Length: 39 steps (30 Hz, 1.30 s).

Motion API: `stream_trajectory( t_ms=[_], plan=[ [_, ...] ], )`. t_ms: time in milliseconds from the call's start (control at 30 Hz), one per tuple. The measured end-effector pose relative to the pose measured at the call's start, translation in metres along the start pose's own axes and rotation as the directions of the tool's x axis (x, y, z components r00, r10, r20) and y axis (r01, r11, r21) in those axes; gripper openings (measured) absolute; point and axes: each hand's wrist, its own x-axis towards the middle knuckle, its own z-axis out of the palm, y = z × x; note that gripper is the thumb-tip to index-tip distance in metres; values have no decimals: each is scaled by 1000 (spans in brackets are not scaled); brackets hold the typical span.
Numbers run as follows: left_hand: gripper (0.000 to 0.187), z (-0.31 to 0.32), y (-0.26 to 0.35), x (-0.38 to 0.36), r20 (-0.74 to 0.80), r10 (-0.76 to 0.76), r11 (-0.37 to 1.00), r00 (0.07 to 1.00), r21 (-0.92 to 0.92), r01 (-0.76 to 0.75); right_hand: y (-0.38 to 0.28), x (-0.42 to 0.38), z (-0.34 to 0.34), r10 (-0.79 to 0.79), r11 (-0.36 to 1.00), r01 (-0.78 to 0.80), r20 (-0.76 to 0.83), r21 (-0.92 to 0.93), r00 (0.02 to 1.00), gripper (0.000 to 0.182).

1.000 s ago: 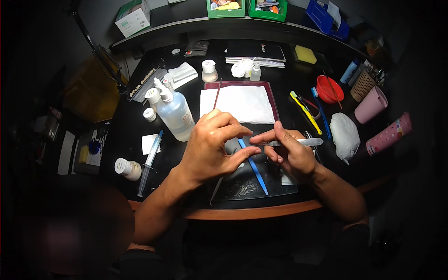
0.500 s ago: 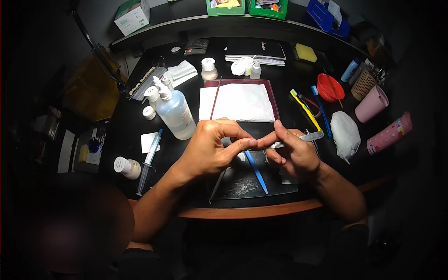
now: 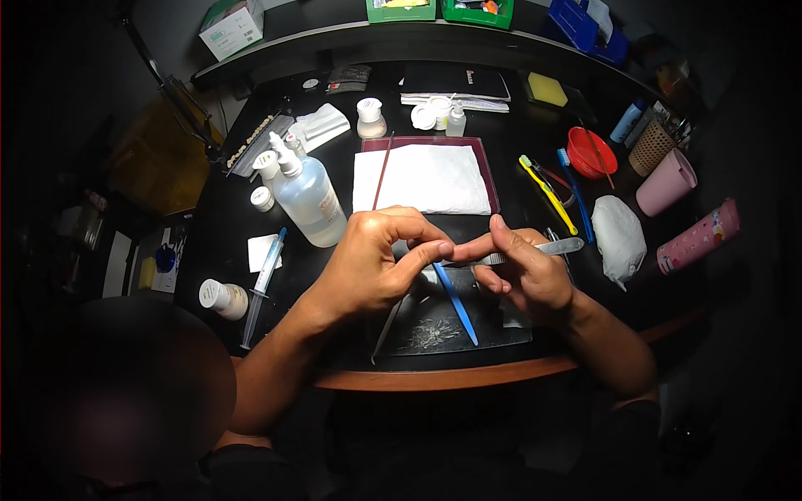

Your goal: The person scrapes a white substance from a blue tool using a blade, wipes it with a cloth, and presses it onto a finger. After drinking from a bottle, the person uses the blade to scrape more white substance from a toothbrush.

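My left hand (image 3: 376, 263) is closed in a pinch above the glass plate (image 3: 501, 334). Whatever lies between its thumb and forefinger is hidden. Its fingertips meet the outstretched forefinger of my right hand (image 3: 535, 267). That hand is closed on a slim metal tool (image 3: 561, 246) with a flat, rounded end pointing right; a ribbed part shows under the fingers, and its other end cannot be made out. Beneath the hands, a blue plastic stick (image 3: 458, 309) and thin pale shavings (image 3: 436, 331) lie on the plate. A thin metal instrument (image 3: 383, 336) rests at the plate's left side.
Behind the hands lies a folded white cloth (image 3: 426, 179) with a brush (image 3: 383, 171) across it. A clear bottle (image 3: 309, 204), syringe (image 3: 266, 280) and jar (image 3: 224, 298) stand or lie left. Toothbrushes (image 3: 547, 196), a red bowl (image 3: 591, 153) and a white wrapped bundle (image 3: 620, 242) are right.
The view has shifted slightly. The metal tool's exposed end sits a little further right and looks flatter to the camera. Both hands keep nearly the same pose.
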Motion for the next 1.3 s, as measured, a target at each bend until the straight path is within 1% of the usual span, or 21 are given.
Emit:
stream_trajectory(
  t_ms=[133,233,333,433,467,567,667,767,867,967,1167,1300],
  plan=[
    [11,0,0,0,-20,29,999,999,28,-29,-4,-3,2,-47,993,49,23,-105,999,66],
    [9,1,-6,0,-62,90,996,994,34,-88,-8,-5,4,-68,981,73,36,-178,997,65],
    [11,0,-4,0,-66,106,993,992,54,-102,-9,-8,13,-128,915,119,1,-385,992,64],
    [14,2,-4,0,-57,138,987,989,87,-133,-8,-11,18,-171,856,181,66,-485,983,63],
    [17,4,-4,0,-75,121,991,990,70,-115,-8,-11,17,-149,852,167,77,-497,986,64],
    [15,1,-8,-1,-38,47,998,998,-31,-48,-9,-11,18,-140,870,160,77,-466,987,64],
    [14,-2,-5,-1,15,-79,983,997,-163,80,-5,-9,9,-20,967,36,66,-253,998,64],
    [15,-2,-4,-1,48,-117,959,992,-256,126,-8,-9,9,-33,984,50,100,-172,994,65],
    [17,-3,-6,-1,71,-95,955,993,-276,111,-7,-9,11,-5,998,10,79,-65,997,65],
    [18,-4,-3,-1,85,-121,957,989,-256,138,-8,-10,12,13,998,-9,75,-60,997,65],
    [19,-3,-4,0,84,-116,957,990,-258,134,-8,-8,9,13,1000,-11,89,-21,996,65],
    [18,-2,-3,-1,87,-153,945,984,-277,171,-6,-8,8,25,999,-27,91,19,996,66]
  ],
)
